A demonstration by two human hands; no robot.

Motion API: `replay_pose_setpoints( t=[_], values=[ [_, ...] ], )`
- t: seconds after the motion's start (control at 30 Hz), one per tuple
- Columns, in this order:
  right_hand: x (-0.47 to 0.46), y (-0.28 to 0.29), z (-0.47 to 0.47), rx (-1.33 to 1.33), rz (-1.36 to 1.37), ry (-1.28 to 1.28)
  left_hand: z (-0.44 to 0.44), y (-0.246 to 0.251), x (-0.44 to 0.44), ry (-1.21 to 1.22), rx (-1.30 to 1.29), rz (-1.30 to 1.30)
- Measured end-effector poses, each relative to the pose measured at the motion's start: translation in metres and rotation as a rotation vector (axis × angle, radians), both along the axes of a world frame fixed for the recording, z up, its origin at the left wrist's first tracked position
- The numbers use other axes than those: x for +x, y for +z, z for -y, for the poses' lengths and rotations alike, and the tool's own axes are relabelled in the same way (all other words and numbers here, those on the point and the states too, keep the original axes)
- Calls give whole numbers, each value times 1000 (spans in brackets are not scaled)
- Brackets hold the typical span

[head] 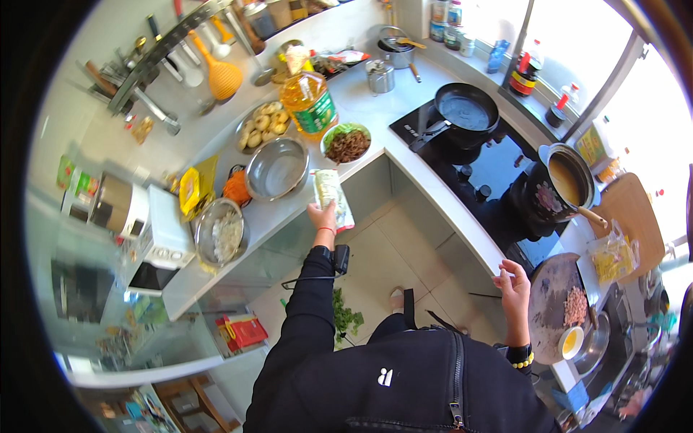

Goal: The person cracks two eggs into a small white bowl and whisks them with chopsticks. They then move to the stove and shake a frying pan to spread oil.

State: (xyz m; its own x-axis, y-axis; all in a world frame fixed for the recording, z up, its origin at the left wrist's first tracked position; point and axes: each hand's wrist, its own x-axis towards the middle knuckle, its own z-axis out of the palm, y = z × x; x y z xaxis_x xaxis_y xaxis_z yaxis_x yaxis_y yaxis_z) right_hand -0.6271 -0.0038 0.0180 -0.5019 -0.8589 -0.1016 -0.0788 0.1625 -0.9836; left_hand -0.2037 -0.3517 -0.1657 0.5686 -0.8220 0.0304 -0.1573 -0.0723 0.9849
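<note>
My left hand (323, 217) grips a printed plastic food packet (327, 189) at the counter's front edge, beside a steel basin (277, 169) and below a white bowl of browned meat and lettuce (346, 144). Raised near the cooktop's near corner, my right hand (513, 287) holds nothing, fingers apart. To its right, a round chopping board (547, 308) bears diced pink meat (575, 306) and a small white bowl of yellow liquid (570, 343). A flowered pot of brownish liquid (566, 178) and a black frying pan (466, 108) stand on the black cooktop (501, 162).
A large oil bottle (311, 105) stands behind the meat bowl, next to potatoes (265, 125). A steel bowl with pale, translucent food (223, 233) is near the microwave oven (162, 233). Utensils hang from a wall rail (162, 48). Leafy greens (346, 314) are low beside my left sleeve.
</note>
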Motion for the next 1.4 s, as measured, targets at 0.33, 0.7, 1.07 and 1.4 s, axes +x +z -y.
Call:
replay_pose_setpoints(
  t=[0.33, 0.7, 1.07, 1.4],
  values=[
    [16, -3, 27, 150, -67, -75, 106, -1, 18, 12, 227, 445],
    [-6, -48, 6, 182, 37, -258, 74, 4, -28, 163, 184, 1141],
    [-73, -94, -88, 124, 358, -673, -116, 20, -157, -1340, 694, -216],
    [-60, -77, -27, 11, 285, -145, -193, 116, -189, -1322, 429, -132]
  ],
)
